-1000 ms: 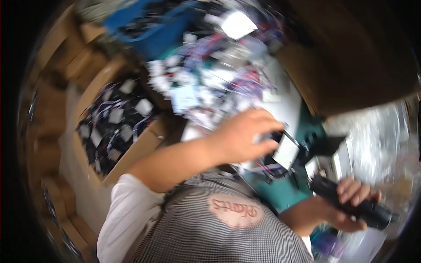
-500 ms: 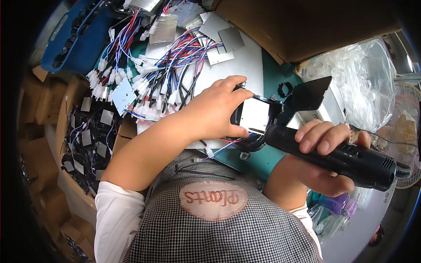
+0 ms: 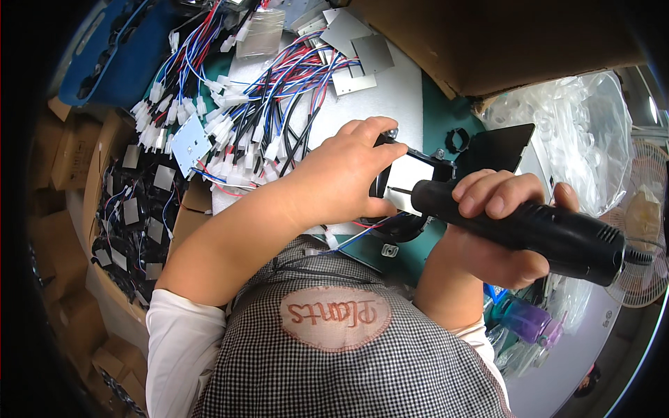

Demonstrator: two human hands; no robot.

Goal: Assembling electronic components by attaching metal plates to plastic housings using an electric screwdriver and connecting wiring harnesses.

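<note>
1. Both hands meet at the centre of the frame. Left hand [image 3: 341, 177] is curled closed over a small white metal plate [image 3: 408, 182], pinning it down on a black holder [image 3: 408, 226].
2. Right hand [image 3: 498, 233], centre right, is wrapped tight around a black electric screwdriver [image 3: 550, 230]; its thin tip points left and touches the plate's edge.
3. Far left: cardboard boxes [image 3: 125, 230] hold dark parts with pale square plates.
4. Upper left: a blue plastic tray [image 3: 104, 52].
5. Upper centre: a heap of wire bundles [image 3: 258, 104] in red, blue, black and white, with white plugs, lies on a grey sheet [image 3: 390, 97] beside loose grey plates.
6. Upper right: a brown cardboard box [image 3: 502, 35], with a clear plastic bag [image 3: 592, 132] below it.
7. Right edge: a small fan [image 3: 644, 237]. Lower right: a purple bottle [image 3: 529, 324].
8. To do this well, judging by the pose: keep the plate pressed flat, line the tip straight with the screw, hold the fingers clear of the tip, and press lightly so it does not slip.
</note>
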